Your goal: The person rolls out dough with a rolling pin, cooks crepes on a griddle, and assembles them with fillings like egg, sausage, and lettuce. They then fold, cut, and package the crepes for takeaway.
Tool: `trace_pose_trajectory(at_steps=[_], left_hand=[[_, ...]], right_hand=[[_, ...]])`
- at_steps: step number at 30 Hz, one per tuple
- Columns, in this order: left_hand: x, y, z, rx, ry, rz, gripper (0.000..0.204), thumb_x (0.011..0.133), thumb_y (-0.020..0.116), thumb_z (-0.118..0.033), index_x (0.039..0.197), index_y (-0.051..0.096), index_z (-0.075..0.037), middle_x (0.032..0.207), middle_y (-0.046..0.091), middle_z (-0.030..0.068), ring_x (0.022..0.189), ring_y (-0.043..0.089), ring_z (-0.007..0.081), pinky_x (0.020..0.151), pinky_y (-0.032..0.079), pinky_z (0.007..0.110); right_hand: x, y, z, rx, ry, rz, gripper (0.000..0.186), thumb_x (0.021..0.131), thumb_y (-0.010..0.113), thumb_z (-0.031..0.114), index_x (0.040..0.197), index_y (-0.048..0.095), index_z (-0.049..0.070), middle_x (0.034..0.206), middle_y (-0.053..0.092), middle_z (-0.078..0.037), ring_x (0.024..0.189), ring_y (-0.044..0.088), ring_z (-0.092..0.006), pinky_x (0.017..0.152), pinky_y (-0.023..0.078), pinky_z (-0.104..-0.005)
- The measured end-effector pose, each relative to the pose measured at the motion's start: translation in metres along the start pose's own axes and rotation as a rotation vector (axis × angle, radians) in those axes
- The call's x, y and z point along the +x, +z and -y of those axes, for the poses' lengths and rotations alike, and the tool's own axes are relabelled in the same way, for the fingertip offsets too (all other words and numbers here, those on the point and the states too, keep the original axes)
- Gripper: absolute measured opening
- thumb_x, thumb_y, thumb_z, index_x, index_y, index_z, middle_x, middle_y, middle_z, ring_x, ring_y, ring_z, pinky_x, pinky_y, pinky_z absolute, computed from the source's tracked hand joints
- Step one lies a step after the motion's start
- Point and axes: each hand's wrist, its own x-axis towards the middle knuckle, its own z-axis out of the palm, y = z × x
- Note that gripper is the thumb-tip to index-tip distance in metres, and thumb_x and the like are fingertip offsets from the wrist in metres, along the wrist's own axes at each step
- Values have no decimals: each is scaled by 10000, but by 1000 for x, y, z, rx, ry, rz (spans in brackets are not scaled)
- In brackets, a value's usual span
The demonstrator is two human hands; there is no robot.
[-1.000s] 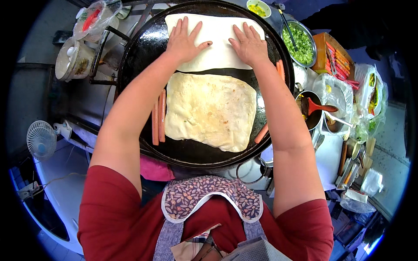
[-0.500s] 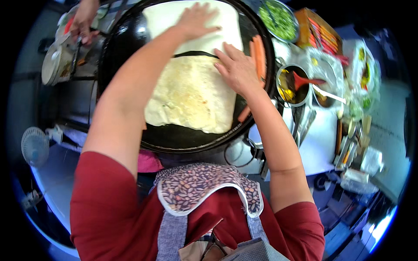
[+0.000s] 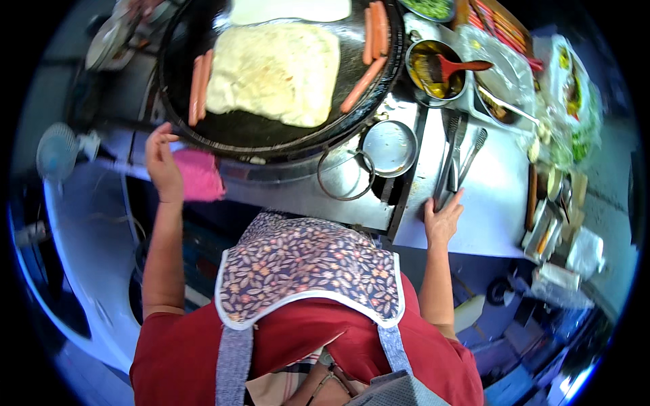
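My left hand (image 3: 164, 166) is at the lower left of the big round black griddle (image 3: 264, 141), fingers loosely curled and apart near its rim. Right beside it hangs a pink cloth (image 3: 196, 177). My right hand (image 3: 443, 220) reaches the lower ends of several long metal utensils (image 3: 452, 159), its thumb and forefinger spread at the handles; whether it grips one is hard to make out. On the griddle a pale, lightly browned flatbread (image 3: 274, 74) lies below a whiter dough sheet (image 3: 291, 9). Pink sausages lie left (image 3: 200, 88) and right (image 3: 376, 34) of the flatbread.
Right of the griddle stand a pot (image 3: 437, 91) of yellow-brown sauce with a red brush and a round metal tin (image 3: 391, 147). Beyond are a bowl of chopped greens (image 3: 430, 7) and plastic bags (image 3: 569, 88). Another person's hand (image 3: 145, 8) shows at the upper left.
Both hands have left the dough and bread. The left has come down to the griddle's lower left rim, the right to the utensils. The view has shifted, so the griddle sits higher.
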Motion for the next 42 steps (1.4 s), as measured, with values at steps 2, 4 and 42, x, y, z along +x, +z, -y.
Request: trace_pose_trajectory(at_steps=[2, 4, 42], left_hand=[[-64, -11, 8, 30, -93, -62, 176, 1065, 530, -134, 1097, 653, -11, 1211, 663, 107, 1117, 626, 206, 1006, 470, 319], [-111, -20, 7, 14, -188, -70, 192, 1079, 511, -143, 1141, 637, -13, 1204, 662, 102, 1109, 632, 204, 1009, 474, 319], [-66, 48, -16, -596, -100, 24, 160, 1001, 618, -110, 1127, 670, -26, 1165, 657, 98, 1063, 656, 203, 947, 526, 329]], right_hand=[[-13, 3, -9, 188, -43, 9, 868, 927, 647, 254, 1623, 171, 48, 1233, 544, -286, 1009, 606, -442, 874, 502, -499], [-28, -1, -30, 287, -91, -28, 827, 947, 624, 198, 1623, 175, 45, 1250, 550, -288, 983, 622, -417, 858, 509, -483], [102, -159, 220, 427, -236, 547, 413, 1002, 647, 256, 1403, 615, 162, 671, 603, -8, 488, 522, -84, 436, 429, -272]])
